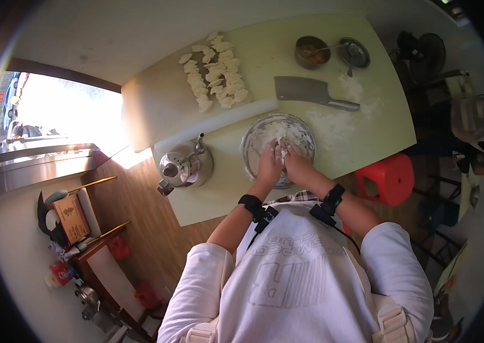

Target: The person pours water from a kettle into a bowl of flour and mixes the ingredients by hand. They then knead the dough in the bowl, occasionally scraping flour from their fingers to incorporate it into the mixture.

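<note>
A round metal bowl (248, 150) with white flour inside stands near the front edge of the pale green table. My left hand (270, 161) and my right hand (296, 162) are together in this bowl, fingers closed around a small lump of floury dough (281, 150) between them. Flour coats the fingertips and the bowl's inner wall. Behind the bowl lies a large cleaver (302, 89), its handle pointing right. Many pieces of white dough (226, 71) lie in rows on a board (162, 91) at the back left.
A metal kettle (185, 166) stands left of the bowl. At the back right are a small pot (305, 52) with a spoon and a metal lid (354, 53). Loose flour (339, 123) dusts the table. A red stool (397, 178) stands beyond the right edge.
</note>
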A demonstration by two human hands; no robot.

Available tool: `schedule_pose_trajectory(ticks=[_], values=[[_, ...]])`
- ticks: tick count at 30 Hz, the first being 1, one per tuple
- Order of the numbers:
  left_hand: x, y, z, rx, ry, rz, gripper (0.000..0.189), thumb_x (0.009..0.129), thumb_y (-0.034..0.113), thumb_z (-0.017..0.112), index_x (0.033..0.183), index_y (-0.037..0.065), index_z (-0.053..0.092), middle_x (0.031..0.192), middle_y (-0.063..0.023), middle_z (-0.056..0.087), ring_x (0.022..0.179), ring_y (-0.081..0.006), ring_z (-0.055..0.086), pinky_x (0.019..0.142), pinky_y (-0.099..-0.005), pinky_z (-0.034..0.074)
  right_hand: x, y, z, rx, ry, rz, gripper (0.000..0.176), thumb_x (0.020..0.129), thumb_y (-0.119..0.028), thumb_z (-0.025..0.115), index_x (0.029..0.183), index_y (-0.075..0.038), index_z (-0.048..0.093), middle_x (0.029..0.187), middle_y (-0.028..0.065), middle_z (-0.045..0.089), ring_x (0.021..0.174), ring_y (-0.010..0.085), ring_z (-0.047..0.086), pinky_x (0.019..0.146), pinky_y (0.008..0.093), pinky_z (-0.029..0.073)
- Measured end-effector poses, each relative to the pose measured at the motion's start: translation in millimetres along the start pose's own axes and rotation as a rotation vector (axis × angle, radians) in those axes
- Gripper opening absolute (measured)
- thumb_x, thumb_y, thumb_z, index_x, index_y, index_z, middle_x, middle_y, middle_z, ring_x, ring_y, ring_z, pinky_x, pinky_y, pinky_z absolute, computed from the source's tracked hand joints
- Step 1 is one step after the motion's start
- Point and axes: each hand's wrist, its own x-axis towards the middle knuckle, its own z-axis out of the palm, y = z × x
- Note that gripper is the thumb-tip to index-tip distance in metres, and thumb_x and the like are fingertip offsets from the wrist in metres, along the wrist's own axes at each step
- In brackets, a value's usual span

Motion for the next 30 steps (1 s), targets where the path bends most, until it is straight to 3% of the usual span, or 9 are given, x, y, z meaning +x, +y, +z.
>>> schedule_pose_trajectory(ticks=[4, 11, 14, 17, 20, 24, 26, 28, 30], values=[[-2.0, -14.8, 18.7, 0.063, 0.017, 0.106, 0.043, 0.083, 0.024, 0.034, 0.113, -0.007, 0.032, 0.112, -0.0239, 0.039, 0.104, -0.0380, 0.036, 0.089, -0.0370, 0.027, -4.2, 16.1, 16.4, -0.031, 0.008, -0.009, 0.036, 0.073, -0.008, 0.040, 0.105, 0.008, 0.042, 0.111, 0.0217, 0.040, 0.110, 0.0318, 0.031, 0.091, 0.0336, 0.028], [11.7, -21.0, 17.7, 0.444, -0.161, 0.299, 0.052, 0.082, 0.031, 0.027, 0.122, -0.002, 0.020, 0.129, -0.0190, 0.015, 0.117, -0.0361, 0.017, 0.096, -0.0424, 0.012, -2.2, 31.5, 6.8, -0.200, -0.192, -0.091, 0.025, 0.069, -0.010, 0.042, 0.084, 0.005, 0.055, 0.096, 0.0196, 0.051, 0.102, 0.0308, 0.041, 0.087, 0.0328, 0.033], [15.7, -14.5, 17.1, 0.553, -0.192, 0.285, 0.052, 0.081, 0.032, 0.027, 0.124, 0.003, 0.020, 0.130, -0.0168, 0.013, 0.118, -0.0353, 0.015, 0.096, -0.0442, 0.010, -1.7, 41.4, 9.7, -0.156, 0.004, -0.119, 0.022, 0.067, -0.011, 0.044, 0.078, 0.003, 0.056, 0.086, 0.0173, 0.054, 0.096, 0.0301, 0.046, 0.085, 0.0320, 0.036], [24.3, -9.9, 15.3, 0.631, -0.204, 0.276, 0.051, 0.081, 0.033, 0.026, 0.124, 0.006, 0.021, 0.130, -0.0166, 0.013, 0.118, -0.0367, 0.014, 0.095, -0.0467, 0.009, 5.7, 42.8, -6.1, -0.127, -0.212, -0.116, 0.020, 0.068, -0.008, 0.043, 0.078, 0.003, 0.056, 0.088, 0.0180, 0.053, 0.099, 0.0327, 0.042, 0.085, 0.0336, 0.035], [26.9, -9.2, 16.1, 0.675, -0.208, 0.298, 0.051, 0.081, 0.034, 0.024, 0.125, 0.007, 0.022, 0.130, -0.0170, 0.013, 0.118, -0.0381, 0.013, 0.094, -0.0488, 0.007, 7.9, 44.1, -12.3, -0.218, -0.197, -0.155, 0.019, 0.065, -0.011, 0.051, 0.077, 0.003, 0.056, 0.086, 0.0169, 0.053, 0.098, 0.0321, 0.044, 0.084, 0.0330, 0.036], [31.9, -5.2, 13.4, 0.805, -0.227, 0.329, 0.050, 0.082, 0.034, 0.023, 0.125, 0.009, 0.022, 0.131, -0.0156, 0.013, 0.118, -0.0385, 0.012, 0.094, -0.0495, 0.006, 12.3, 55.8, -19.4, -0.172, -0.380, -0.213, 0.037, 0.054, -0.018, 0.065, 0.082, 0.003, 0.054, 0.088, 0.0156, 0.053, 0.097, 0.0302, 0.044, 0.080, 0.0329, 0.039], [32.3, -11.0, 13.3, 0.750, -0.225, 0.336, 0.050, 0.083, 0.034, 0.022, 0.125, 0.009, 0.022, 0.131, -0.0155, 0.012, 0.118, -0.0379, 0.012, 0.095, -0.0491, 0.005, 18.3, 59.0, -21.5, -0.107, -0.399, -0.224, 0.044, 0.050, -0.019, 0.069, 0.084, 0.003, 0.053, 0.090, 0.0153, 0.053, 0.097, 0.0294, 0.044, 0.079, 0.0327, 0.039], [33.9, -16.9, 8.8, 0.698, -0.226, 0.344, 0.049, 0.083, 0.035, 0.021, 0.125, 0.008, 0.022, 0.131, -0.0153, 0.012, 0.119, -0.0373, 0.012, 0.095, -0.0488, 0.005, 30.7, 56.7, -36.5, -0.031, -0.658, -0.055, 0.045, 0.052, -0.020, 0.068, 0.087, 0.004, 0.052, 0.095, 0.0153, 0.051, 0.098, 0.0282, 0.043, 0.080, 0.0317, 0.039], [32.5, -14.2, -2.5, 0.265, -0.211, 0.251, 0.050, 0.084, 0.037, 0.020, 0.124, 0.007, 0.024, 0.129, -0.0151, 0.017, 0.118, -0.0345, 0.016, 0.096, -0.0454, 0.009, 43.6, 52.8, -47.5, -0.003, -0.690, 0.021, 0.046, 0.053, -0.021, 0.068, 0.088, 0.004, 0.052, 0.099, 0.0162, 0.049, 0.098, 0.0283, 0.043, 0.081, 0.0322, 0.038]])
